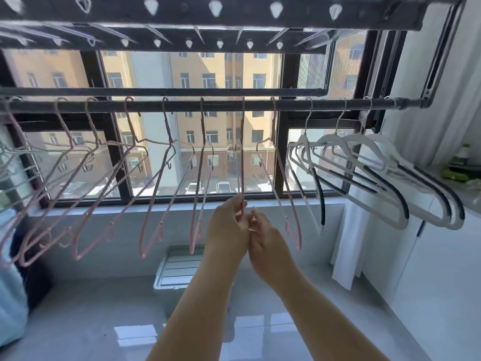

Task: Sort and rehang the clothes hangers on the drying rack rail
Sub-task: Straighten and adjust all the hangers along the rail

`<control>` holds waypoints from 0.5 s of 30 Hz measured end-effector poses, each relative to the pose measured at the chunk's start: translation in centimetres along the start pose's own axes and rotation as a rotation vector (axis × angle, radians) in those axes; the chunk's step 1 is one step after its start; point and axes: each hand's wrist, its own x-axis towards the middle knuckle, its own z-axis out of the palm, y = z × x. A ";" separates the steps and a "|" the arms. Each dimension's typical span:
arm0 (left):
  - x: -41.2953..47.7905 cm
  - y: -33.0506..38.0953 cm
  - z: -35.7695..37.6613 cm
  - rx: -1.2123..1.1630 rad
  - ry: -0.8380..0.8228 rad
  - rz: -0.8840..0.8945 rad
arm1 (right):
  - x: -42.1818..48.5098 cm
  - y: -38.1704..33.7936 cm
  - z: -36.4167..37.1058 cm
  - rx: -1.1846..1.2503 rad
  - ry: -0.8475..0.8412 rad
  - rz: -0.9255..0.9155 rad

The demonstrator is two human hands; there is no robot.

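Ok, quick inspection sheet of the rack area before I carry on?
Surface: glossy grey floor; dark rail runs across the window.
Job's things: pink hangers spread along the rail's left and middle; white hangers with black grips bunched at its right.
Clutter: white crate on the floor; blue cloth at the left edge.
Hands: left hand pinches the lower end of the held hanger, which hooks on the rail; right hand meets it there, grip unclear.
Cables: nothing seen.
Surroundings: window onto buildings; white curtain at right; peg rack overhead.
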 end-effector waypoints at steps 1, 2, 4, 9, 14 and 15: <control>0.0 0.1 0.1 -0.013 0.004 -0.005 | 0.0 0.0 -0.2 0.007 0.001 0.002; 0.1 0.1 0.3 -0.019 0.007 -0.007 | 0.1 0.1 -0.2 0.018 -0.002 0.007; 0.2 0.0 0.6 -0.013 0.011 -0.012 | 0.1 0.4 -0.4 0.047 -0.010 0.011; 0.2 -0.1 1.1 -0.003 0.018 -0.007 | -0.5 1.3 -1.0 0.177 -0.097 0.029; -0.2 0.0 1.2 -0.012 0.013 -0.009 | -1.1 1.5 -1.1 0.224 -0.128 -0.019; -0.3 0.0 1.1 -0.029 0.007 -0.018 | -1.1 1.5 -1.1 0.219 -0.117 -0.026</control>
